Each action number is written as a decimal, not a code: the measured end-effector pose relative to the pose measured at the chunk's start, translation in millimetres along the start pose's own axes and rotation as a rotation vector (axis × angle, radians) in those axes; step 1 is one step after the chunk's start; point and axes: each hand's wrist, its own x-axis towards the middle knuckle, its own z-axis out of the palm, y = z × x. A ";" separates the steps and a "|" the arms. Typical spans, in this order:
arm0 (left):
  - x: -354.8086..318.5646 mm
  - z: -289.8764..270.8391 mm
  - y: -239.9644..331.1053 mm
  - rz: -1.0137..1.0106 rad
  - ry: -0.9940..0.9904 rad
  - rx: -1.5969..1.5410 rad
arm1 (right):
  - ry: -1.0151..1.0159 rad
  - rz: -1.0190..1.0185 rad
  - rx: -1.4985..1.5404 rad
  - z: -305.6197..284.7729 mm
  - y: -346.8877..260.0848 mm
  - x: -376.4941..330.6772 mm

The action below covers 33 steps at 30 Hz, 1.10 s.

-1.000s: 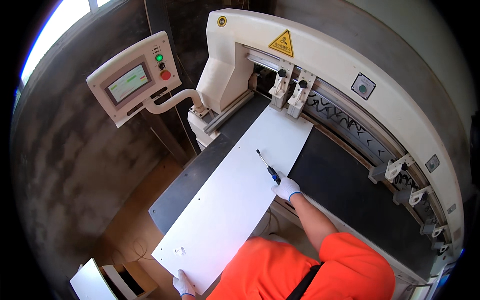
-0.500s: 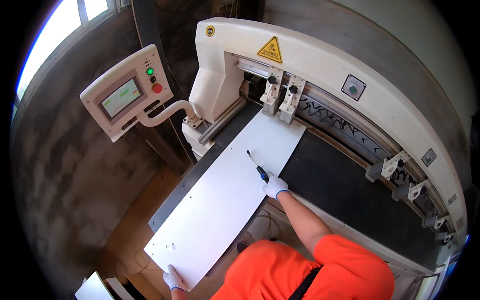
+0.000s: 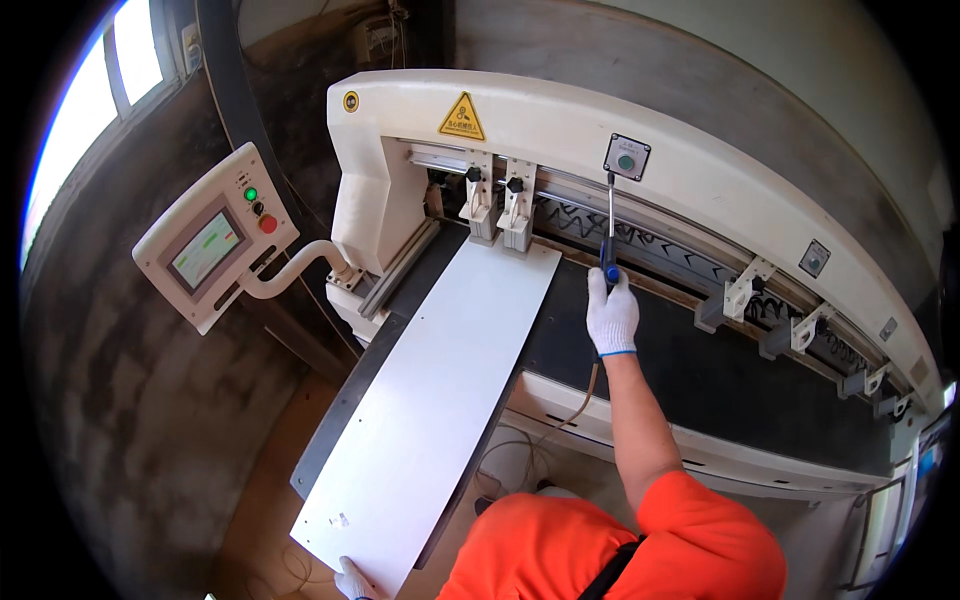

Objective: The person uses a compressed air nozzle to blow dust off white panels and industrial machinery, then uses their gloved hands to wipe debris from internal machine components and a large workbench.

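My right hand, in a white knit glove, is closed round the handle of an air blow gun. The gun's long metal nozzle points away from me, its tip at the round green button on the machine's beam. I cannot tell whether it presses the button. A hose trails below that hand. My left hand, also gloved, grips the near edge of a long white panel, its thumb on top. The panel's far end lies beneath two clamp blocks, with small dark holes along its left side.
A white machine frame arches over the dark worktable. On the left, a control panel with a screen, a green light and a red knob stands on a bent arm. More clamp units line the beam at right.
My right hand has lifted the air blow gun off the panel and reached up and forward to the button on the beam. My left hand stays at the panel's near edge. The view has shifted.
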 end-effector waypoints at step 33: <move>-80.9 95.5 -40.5 0.334 0.584 1.125 | -1.276 0.068 0.047 -153.4 239.5 -98.9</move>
